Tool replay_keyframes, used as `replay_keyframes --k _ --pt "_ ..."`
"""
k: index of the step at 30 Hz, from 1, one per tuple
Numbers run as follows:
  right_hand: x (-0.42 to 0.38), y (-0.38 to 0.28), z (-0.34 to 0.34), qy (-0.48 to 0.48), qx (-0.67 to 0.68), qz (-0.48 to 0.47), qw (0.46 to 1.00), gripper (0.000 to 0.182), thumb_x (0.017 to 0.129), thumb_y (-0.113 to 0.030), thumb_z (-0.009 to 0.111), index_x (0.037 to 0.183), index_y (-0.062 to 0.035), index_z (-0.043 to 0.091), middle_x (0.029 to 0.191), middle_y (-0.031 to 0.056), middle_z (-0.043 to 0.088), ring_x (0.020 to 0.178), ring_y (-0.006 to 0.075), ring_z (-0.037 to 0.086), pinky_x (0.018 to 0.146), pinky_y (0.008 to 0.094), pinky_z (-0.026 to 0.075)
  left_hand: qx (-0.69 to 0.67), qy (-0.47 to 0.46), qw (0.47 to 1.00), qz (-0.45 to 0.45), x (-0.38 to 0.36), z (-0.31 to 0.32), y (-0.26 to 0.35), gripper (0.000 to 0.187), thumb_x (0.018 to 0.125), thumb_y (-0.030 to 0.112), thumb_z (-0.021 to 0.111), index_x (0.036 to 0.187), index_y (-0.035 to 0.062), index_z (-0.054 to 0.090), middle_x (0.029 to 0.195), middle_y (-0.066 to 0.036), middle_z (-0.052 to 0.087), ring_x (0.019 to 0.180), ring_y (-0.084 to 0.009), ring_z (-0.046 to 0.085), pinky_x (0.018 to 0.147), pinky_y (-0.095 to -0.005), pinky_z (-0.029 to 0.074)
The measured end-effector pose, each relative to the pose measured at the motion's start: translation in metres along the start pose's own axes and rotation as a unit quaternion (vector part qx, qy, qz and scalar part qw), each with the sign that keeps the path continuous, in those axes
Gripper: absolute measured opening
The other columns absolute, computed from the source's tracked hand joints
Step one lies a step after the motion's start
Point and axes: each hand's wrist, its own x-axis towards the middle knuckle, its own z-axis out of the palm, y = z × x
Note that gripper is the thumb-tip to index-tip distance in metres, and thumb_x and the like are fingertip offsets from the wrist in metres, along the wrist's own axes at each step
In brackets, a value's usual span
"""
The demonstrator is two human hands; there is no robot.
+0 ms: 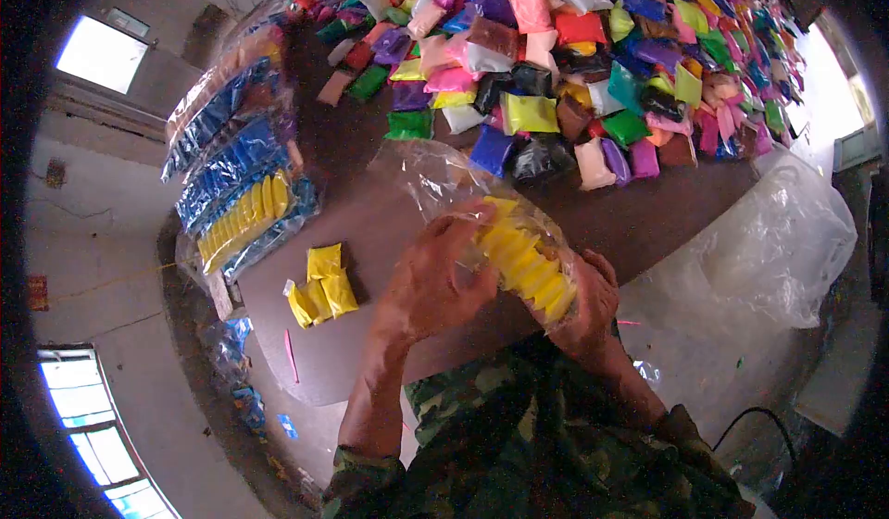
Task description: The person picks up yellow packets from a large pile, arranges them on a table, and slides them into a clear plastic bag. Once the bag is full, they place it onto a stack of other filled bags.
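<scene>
- At the upper left of the frame, long clear sleeves of blue packets (227,149) lie stacked along the table's edge, their long axes running from lower left to upper right; one sleeve of yellow packets (243,223) lies among them on the same slant.
- Just right of that stack, at left of centre, a small cluster of loose yellow packets (319,283) rests on the brown table (370,223), well apart from the hands, with a thin pink stick (292,354) lying nearer the table's edge.
- At centre, the left hand (433,283) curls its fingers over the upper left end of a clear plastic bag (519,250) packed with a row of yellow packets; the grip is closed on the bag.
- The bag is held above the table, near the person's chest; its long axis runs from upper left to lower right, and its loose, open mouth trails toward the upper left.
- The right hand (588,306) cups the lower right end of the bag, fingers wrapped around it.
- Across the top of the frame, a heap of multicoloured packets (574,47) covers the far table.
- At right, a crumpled clear plastic sheet (759,250) lies beside the table.
</scene>
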Motion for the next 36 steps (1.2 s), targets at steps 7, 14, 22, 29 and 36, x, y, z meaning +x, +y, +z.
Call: replay_keyframes --k 7,14,22,29,36 --pt "-0.009 0.008 -0.001 -0.032 0.008 0.012 0.999 0.065 0.076 -0.028 0.089 0.125 0.004 0.06 0.115 0.0166 0.072 0.104 0.0318 0.07 0.105 0.0489 0.047 -0.029 -0.014 0.997 -0.07 -0.001 0.006 0.006 0.048 0.089 0.015 0.07 0.134 0.001 0.057 0.128 -0.023 0.065 0.116 -0.0406 0.065 0.093 -0.0461 0.055" --pt "-0.002 0.0 -0.009 -0.069 0.027 0.074 0.995 0.079 0.074 -0.027 0.091 0.135 0.005 0.053 0.123 0.0189 0.067 0.11 0.0391 0.065 0.102 0.0502 0.047 -0.027 0.036 0.999 -0.025 -0.008 0.017 -0.001 0.048 0.089 0.017 0.07 0.132 0.0008 0.056 0.123 -0.026 0.064 0.111 -0.0451 0.065 0.092 -0.0479 0.055" --pt "-0.006 -0.002 -0.009 -0.099 0.03 0.116 0.988 0.084 0.074 -0.027 0.09 0.141 0.0034 0.048 0.133 0.0228 0.057 0.121 0.0408 0.056 0.104 0.0491 0.045 0.2 0.043 0.979 0.006 -0.02 0.035 -0.005 0.046 0.092 0.024 0.069 0.128 -0.001 0.054 0.119 -0.027 0.064 0.111 -0.0474 0.062 0.094 -0.0514 0.054" --pt "-0.014 0.002 0.0 -0.07 0.08 0.134 0.985 0.085 0.075 -0.013 0.091 0.145 0.0041 0.045 0.137 0.0214 0.054 0.125 0.0359 0.056 0.107 0.0463 0.045 0.085 0.087 0.992 -0.016 -0.015 0.013 0.017 0.049 0.092 0.025 0.067 0.131 -0.0021 0.053 0.126 -0.026 0.061 0.122 -0.0431 0.057 0.104 -0.049 0.048" --pt "-0.021 0.003 0.002 -0.062 0.052 0.142 0.987 0.086 0.075 -0.013 0.089 0.146 0.0035 0.043 0.141 0.0209 0.052 0.128 0.0346 0.055 0.11 0.0468 0.044 0.19 0.3 0.925 -0.133 -0.098 -0.039 -0.045 0.024 0.091 0.016 0.07 0.114 0.0071 0.07 0.115 -0.017 0.07 0.106 -0.0373 0.068 0.093 -0.0463 0.055"
